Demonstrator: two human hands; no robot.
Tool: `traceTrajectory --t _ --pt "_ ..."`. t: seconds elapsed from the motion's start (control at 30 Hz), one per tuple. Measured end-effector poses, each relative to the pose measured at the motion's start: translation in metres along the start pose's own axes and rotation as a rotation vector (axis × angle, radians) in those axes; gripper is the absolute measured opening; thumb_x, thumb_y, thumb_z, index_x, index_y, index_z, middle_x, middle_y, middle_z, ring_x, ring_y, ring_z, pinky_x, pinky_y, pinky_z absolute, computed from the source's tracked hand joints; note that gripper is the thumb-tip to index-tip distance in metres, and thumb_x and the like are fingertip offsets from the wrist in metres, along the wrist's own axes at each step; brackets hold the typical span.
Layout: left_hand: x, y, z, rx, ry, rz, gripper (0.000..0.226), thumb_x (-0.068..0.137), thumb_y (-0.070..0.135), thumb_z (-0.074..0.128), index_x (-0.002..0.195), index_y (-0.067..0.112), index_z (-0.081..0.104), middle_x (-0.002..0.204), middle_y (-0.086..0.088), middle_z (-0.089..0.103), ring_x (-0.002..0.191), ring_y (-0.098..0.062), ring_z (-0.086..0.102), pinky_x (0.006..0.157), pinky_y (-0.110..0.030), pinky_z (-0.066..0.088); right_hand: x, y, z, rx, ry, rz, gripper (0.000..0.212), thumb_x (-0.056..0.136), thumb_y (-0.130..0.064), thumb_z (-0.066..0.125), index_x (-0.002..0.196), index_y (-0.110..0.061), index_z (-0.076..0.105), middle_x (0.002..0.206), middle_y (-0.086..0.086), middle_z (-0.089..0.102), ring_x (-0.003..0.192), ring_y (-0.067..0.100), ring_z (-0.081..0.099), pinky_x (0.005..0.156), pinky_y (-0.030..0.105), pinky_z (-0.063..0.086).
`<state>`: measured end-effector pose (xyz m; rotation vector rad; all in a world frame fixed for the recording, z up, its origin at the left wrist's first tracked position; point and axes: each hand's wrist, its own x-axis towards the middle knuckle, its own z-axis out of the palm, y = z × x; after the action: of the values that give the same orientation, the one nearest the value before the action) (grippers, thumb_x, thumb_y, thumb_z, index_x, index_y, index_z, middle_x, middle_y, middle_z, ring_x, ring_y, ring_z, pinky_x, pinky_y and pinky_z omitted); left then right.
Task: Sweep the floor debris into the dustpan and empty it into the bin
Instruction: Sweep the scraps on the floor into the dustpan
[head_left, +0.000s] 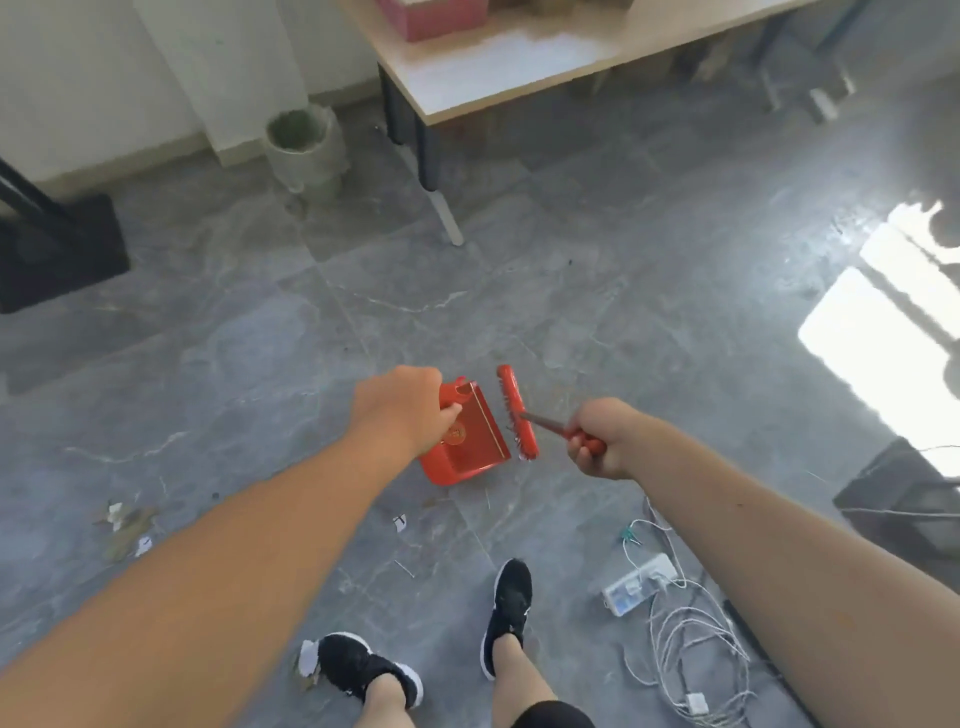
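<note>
The floor (597, 312) is grey stone with white streaks. Bits of paper and dry leaves (127, 525) lie on it at the near left. A small paper scrap (400, 522) lies near the middle. At the near right sit a white power strip (640, 583) and a tangle of white cables (691, 660). Far left, a grey bin (306, 148) stands by the wall. A bright patch of sun (878, 353) falls on the right.

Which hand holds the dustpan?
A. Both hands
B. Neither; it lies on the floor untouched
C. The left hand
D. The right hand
C: the left hand grips the dustpan by its handle, while the right hand holds only the brush.
</note>
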<state>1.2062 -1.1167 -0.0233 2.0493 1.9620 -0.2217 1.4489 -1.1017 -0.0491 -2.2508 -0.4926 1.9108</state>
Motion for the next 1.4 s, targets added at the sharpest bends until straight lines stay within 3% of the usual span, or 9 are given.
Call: traceTrajectory --t 0.27,0.47,0.6,0.7,0.87,1.0,1.17,1.3,1.4 --pt "0.051 0.138 0.003 0.07 -0.047 0.212 0.038 0.092 0.056 0.055 0.096 0.019 0.062 0.103 -0.006 0.068 0.099 -0.031 0.065 0.069 -0.034 0.043 0.025 0.033 -0.146 0.265 0.093 0.047 0.017 0.092 0.001 0.04 0.08 -0.009 0.044 0.054 0.001 0.032 0.048 0.009 0.033 0.031 0.012 0.032" --pt "0.076 0.206 0.018 0.107 -0.081 0.301 0.036 0.091 0.056 0.056 0.096 0.021 0.063 0.104 -0.005 0.069 0.1 -0.03 0.066 0.069 -0.033 0.042 0.032 0.052 -0.2 0.249 0.179 0.054 0.024 0.093 0.003 0.035 0.074 -0.005 0.046 0.034 0.002 0.043 0.047 0.01 0.033 0.033 0.011 0.031" --pt "0.083 0.224 0.029 0.109 -0.097 0.313 0.035 0.091 0.054 0.055 0.096 0.02 0.062 0.104 -0.005 0.069 0.099 -0.031 0.066 0.07 -0.033 0.041 0.055 0.059 -0.214 0.262 0.209 0.077 0.026 0.093 0.002 0.034 0.073 -0.007 0.046 0.042 0.003 0.042 0.044 0.009 0.034 0.034 0.01 0.03" --pt "0.083 0.223 0.034 0.096 -0.106 0.283 0.035 0.091 0.055 0.056 0.094 0.02 0.061 0.103 -0.006 0.068 0.099 -0.032 0.066 0.069 -0.033 0.041 0.074 0.06 -0.211 0.245 0.204 0.091 0.022 0.09 0.003 0.038 0.073 -0.009 0.046 0.055 0.005 0.039 0.044 0.01 0.036 0.033 0.011 0.032" --pt "0.079 0.202 0.032 0.042 -0.113 0.189 0.034 0.09 0.055 0.056 0.079 0.024 0.048 0.1 -0.005 0.068 0.098 -0.03 0.065 0.069 -0.033 0.042 0.09 0.049 -0.174 0.168 0.158 0.074 0.02 0.088 0.003 0.041 0.076 -0.011 0.048 0.056 0.007 0.042 0.042 0.013 0.038 0.037 0.014 0.037" --pt "0.07 0.177 0.03 0.05 -0.108 0.114 0.036 0.089 0.055 0.055 0.09 0.02 0.061 0.101 -0.005 0.068 0.099 -0.029 0.065 0.072 -0.034 0.046 0.092 0.041 -0.137 0.109 0.114 0.07 0.017 0.088 -0.001 0.042 0.081 -0.015 0.048 0.057 0.006 0.042 0.044 0.014 0.04 0.039 0.017 0.04" --pt "0.049 0.141 0.034 0.013 -0.108 0.008 0.027 0.085 0.049 0.057 0.08 0.023 0.053 0.097 -0.004 0.068 0.094 -0.029 0.065 0.068 -0.032 0.043 0.084 0.033 -0.097 0.051 0.068 0.057 0.016 0.087 -0.003 0.043 0.087 -0.017 0.05 0.058 0.004 0.043 0.043 0.013 0.039 0.038 0.017 0.04" --pt "0.029 0.113 0.038 0.003 -0.118 -0.046 0.025 0.083 0.047 0.057 0.079 0.023 0.055 0.093 -0.003 0.068 0.09 -0.029 0.066 0.069 -0.033 0.049 0.074 0.028 -0.069 0.013 0.033 0.052 0.02 0.085 0.0 0.043 0.079 -0.017 0.052 0.047 0.001 0.04 0.042 0.012 0.037 0.039 0.015 0.039" --pt "0.013 0.087 0.042 0.0 -0.104 -0.077 0.023 0.082 0.046 0.057 0.08 0.023 0.057 0.093 -0.003 0.068 0.09 -0.028 0.066 0.068 -0.033 0.048 0.067 0.033 -0.049 -0.018 0.011 0.04 0.018 0.088 -0.003 0.047 0.077 -0.016 0.051 0.051 0.001 0.039 0.044 0.012 0.035 0.037 0.014 0.037"
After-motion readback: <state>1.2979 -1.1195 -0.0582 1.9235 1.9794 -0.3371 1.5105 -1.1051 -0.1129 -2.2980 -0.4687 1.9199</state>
